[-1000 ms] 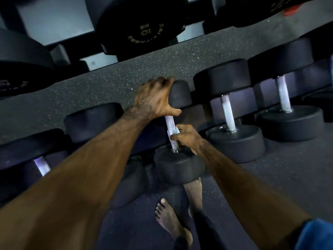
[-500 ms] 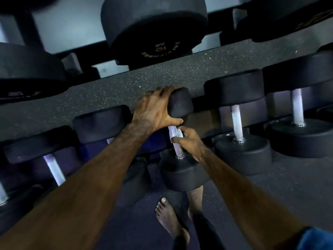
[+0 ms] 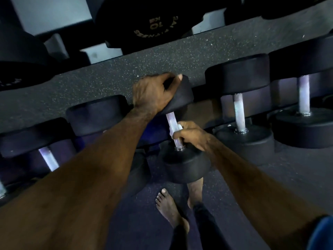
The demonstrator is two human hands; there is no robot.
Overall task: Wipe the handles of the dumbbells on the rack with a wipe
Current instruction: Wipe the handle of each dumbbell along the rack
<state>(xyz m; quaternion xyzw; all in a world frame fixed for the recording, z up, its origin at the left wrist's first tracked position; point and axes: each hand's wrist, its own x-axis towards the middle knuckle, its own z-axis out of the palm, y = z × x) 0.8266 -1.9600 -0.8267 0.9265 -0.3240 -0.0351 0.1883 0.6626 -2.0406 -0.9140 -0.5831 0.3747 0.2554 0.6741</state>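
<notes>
A small black dumbbell [image 3: 186, 164] lies on the low rack at the centre, its silver handle [image 3: 171, 121] tilted. My left hand [image 3: 153, 92] grips the dumbbell's far head from above. My right hand [image 3: 191, 135] curls round the lower part of the handle, pressing a white wipe [image 3: 177, 128] against it. Only a corner of the wipe shows between my fingers.
More black dumbbells [image 3: 241, 109] with silver handles stand in a row to the right and left [image 3: 48, 157]. Large weight plates [image 3: 156, 20] sit on the speckled shelf [image 3: 111, 73] above. My bare feet [image 3: 169, 208] stand on the dark floor below the rack.
My right hand with the wipe slid up the handle and then back down toward the near head. My left hand kept its grip on the far head; the view moved closer.
</notes>
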